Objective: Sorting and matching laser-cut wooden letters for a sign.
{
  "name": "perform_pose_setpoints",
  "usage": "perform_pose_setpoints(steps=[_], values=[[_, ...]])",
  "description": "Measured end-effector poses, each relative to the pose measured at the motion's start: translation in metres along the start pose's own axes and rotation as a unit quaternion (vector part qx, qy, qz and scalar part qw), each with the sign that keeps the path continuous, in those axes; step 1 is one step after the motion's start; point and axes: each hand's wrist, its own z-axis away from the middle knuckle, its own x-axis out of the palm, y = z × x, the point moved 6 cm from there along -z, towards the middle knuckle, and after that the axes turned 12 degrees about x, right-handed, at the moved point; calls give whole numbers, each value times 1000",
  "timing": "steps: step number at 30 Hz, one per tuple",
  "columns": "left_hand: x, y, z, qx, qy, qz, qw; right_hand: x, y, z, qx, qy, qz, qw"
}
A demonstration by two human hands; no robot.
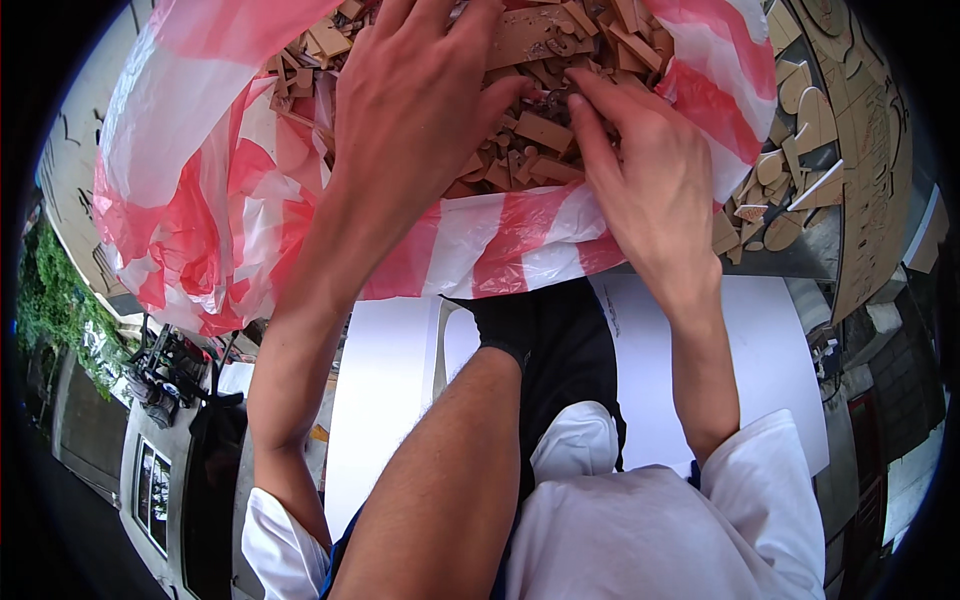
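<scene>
Left hand (415,100) lies spread over brown pieces (545,130) in red-white bag (525,240), right hand (655,165) sits just right among them, can't tell if pinching any.

No text, number or sign can be read. A short line of small dark marks (613,311) is seen on the large smooth white sheet (775,380), but it is too small to be made out. Faint marks are also borne by the flat brown rectangular piece (535,33) in the red-and-white striped plastic bag (505,235); whether lettering is formed by them cannot be told.
</scene>
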Motion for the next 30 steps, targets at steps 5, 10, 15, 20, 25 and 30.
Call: perform_pose_setpoints(steps=[5, 10, 15, 20, 25, 30], values=[[11, -5, 4, 17, 3, -36, 999, -31, 14, -6, 65, 25, -92, 993], [-3, -15, 24, -64, 23, 123, 990, -39, 16, -7, -37, 65, -128, 989], [24, -26, 54, -268, -193, 655, 680, -29, 4, -4, -22, -61, -323, 944], [33, -19, 58, -301, -182, 719, 599, -26, 5, -3, 127, -175, -388, 896], [22, -44, 49, -261, 3, 561, 786, -96, 7, -7, -109, -122, -349, 923], [13, -28, 47, -184, 2, 360, 914, -144, 94, -43, 5, 107, -547, 830]])
